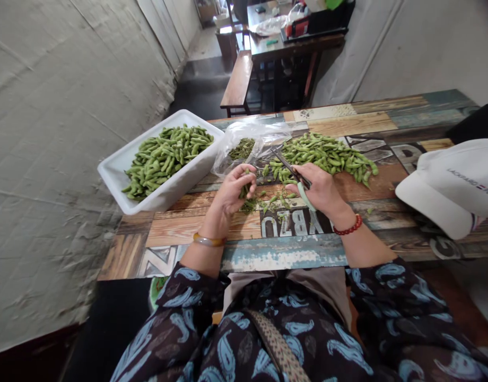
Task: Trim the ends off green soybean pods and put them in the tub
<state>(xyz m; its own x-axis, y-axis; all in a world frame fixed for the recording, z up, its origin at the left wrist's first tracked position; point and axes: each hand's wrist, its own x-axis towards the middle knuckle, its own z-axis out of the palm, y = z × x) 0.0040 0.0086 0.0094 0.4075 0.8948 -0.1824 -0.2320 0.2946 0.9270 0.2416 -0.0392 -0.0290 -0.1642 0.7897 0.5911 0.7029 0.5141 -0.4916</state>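
My left hand (236,190) is closed around green edamame pods (246,185), its fingers curled near the clear plastic bag. In my right hand (319,187) is a pair of scissors (303,192) with pale green handles, the blades pointing up and left. Beyond that hand spreads a loose pile of edamame pods (325,153) on the table. The plastic bag (228,146) holds small trimmed green bits (242,149). Small green scraps (281,201) are scattered on the wood between my hands. At the left, a white tray (180,185) contains a heap of edamame pods (168,159).
The patterned plank table (284,254) reaches across in front of me. A white cap (454,180) lies at its right, with a dark object (477,123) behind. A grey wall (69,132) runs along the left. Farther back stand a bench (238,79) and another table (268,50).
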